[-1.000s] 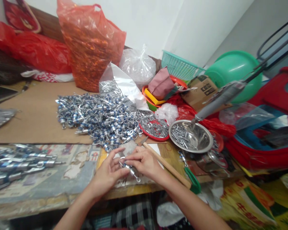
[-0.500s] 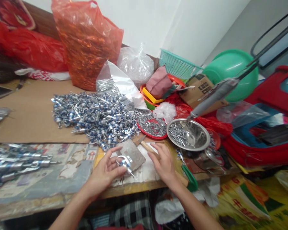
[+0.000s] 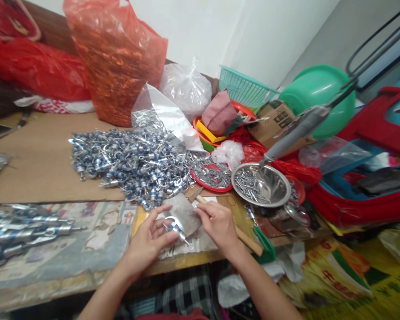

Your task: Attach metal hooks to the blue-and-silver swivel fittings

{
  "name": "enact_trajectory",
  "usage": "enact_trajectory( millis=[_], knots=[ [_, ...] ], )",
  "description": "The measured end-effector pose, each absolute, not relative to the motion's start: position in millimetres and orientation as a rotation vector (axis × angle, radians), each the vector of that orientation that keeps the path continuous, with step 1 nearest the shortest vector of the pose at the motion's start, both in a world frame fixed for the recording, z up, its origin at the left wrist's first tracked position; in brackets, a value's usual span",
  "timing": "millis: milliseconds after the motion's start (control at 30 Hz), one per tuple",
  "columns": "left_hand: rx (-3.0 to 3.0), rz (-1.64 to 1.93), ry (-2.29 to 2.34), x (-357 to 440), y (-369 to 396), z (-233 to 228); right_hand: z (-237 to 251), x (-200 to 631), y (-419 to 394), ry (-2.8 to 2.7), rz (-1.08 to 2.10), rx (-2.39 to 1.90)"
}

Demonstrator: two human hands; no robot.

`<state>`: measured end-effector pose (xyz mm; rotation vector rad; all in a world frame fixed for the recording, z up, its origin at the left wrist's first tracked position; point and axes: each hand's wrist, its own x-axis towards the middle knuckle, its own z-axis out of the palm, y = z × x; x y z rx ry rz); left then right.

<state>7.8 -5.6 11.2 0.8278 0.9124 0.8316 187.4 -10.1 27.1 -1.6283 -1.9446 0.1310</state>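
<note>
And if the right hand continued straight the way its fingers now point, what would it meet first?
Probably the grey plate, just ahead of the right hand; depth is unclear, so they may already be touching.

A worn table (image 3: 36,293) carries cardboard (image 3: 36,164) and a wooden-handled tool (image 3: 248,240).

Single view, from my own head, facing forward and down across the bench (image 3: 116,242). My left hand (image 3: 151,233) and right hand (image 3: 220,224) show close below, low and near centre, forearms (image 3: 111,282) rising from the bottom edge. Metal pile (image 3: 130,162) sits farther off; pale wall (image 3: 200,33) beyond, at top. Checked cloth (image 3: 188,291) visible below the bench's near edge.
</note>
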Motion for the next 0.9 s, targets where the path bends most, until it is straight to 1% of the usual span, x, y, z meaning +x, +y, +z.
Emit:
enact_trajectory(
  millis=[67, 167, 333, 567, 667, 800, 833, 900],
  knots=[
    [0.823, 0.835, 0.899, 8, -6, 11, 32, 176, -16, -2.098, 0.075, -1.522],
    [0.824, 0.841, 0.873, 8, -6, 11, 34, 159, -24, -2.271, 0.034, -1.504],
    [0.835, 0.855, 0.863, 8, -6, 10, 35, 151, -29, -2.379, -0.045, -1.525],
    [0.831, 0.859, 0.863, 8, -5, 10, 39, 149, -40, -2.494, -0.060, -1.568],
    [0.825, 0.854, 0.863, 8, -5, 9, 36, 149, -48, -2.478, -0.024, -1.610],
    [0.817, 0.845, 0.842, 8, -6, 7, 29, 165, -46, -2.305, 0.209, -1.525],
    [0.811, 0.845, 0.845, 8, -6, 7, 26, 174, -42, -2.213, 0.218, -1.520],
    [0.803, 0.846, 0.859, 8, -6, 7, 19, 195, -33, -2.045, 0.112, -1.637]
  ],
)
